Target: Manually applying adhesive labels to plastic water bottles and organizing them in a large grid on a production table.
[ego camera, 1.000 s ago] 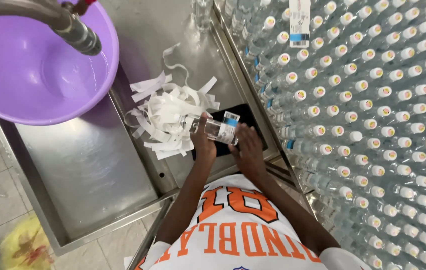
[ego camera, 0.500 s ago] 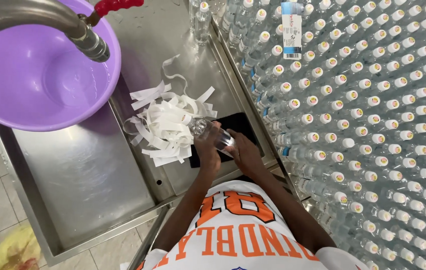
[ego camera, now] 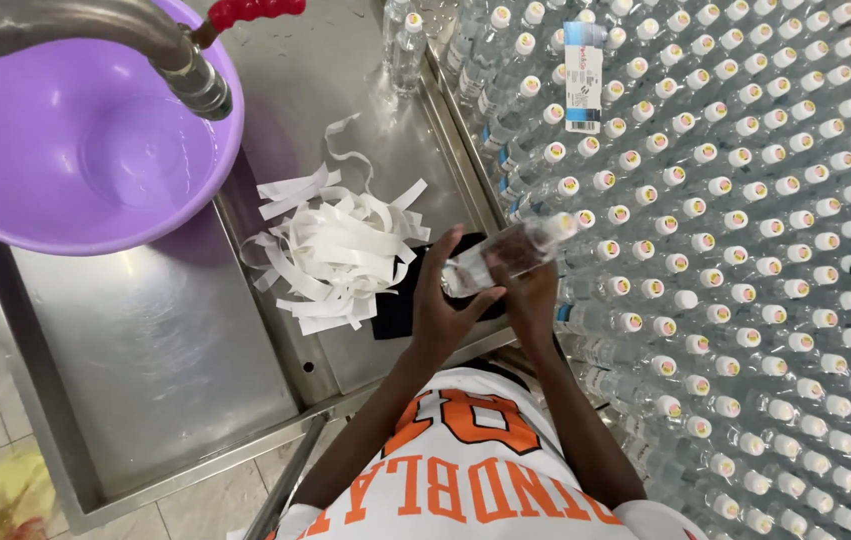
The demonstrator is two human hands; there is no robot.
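While the person bends over the bench, the small clear plastic bottle with a white cap [ego camera: 507, 256] has swung round since a moment ago: it lay low over the flat black pad [ego camera: 407, 300] with its base towards the paper heap, and now it sits higher, cap pointing towards the great field of standing capped bottles [ego camera: 745, 250] on the right. That lift suggests to me the wrapping stage on this bottle is finishing and it is being turned for a look or a hand-off. The right hand [ego camera: 533, 290] is wrapped round the bottle's middle from below, fingers closed on it; the left hand [ego camera: 442, 310] is half spread, fingertips pressed against the bottle's base end, steadying rather than clutching. Beside them a loose pile of white paper backing strips [ego camera: 340, 250] curls on the brushed stainless steel tray [ego camera: 165, 340], thin and ribbon-like against the dull metal sheen. Farther left a round purple plastic basin [ego camera: 75, 140] holds shallow water beneath a steel tap with a red handle [ego camera: 195, 60]. One labelled bottle [ego camera: 582, 75] lies across the caps of the upright ones, white and blue against all that glinting clear plastic
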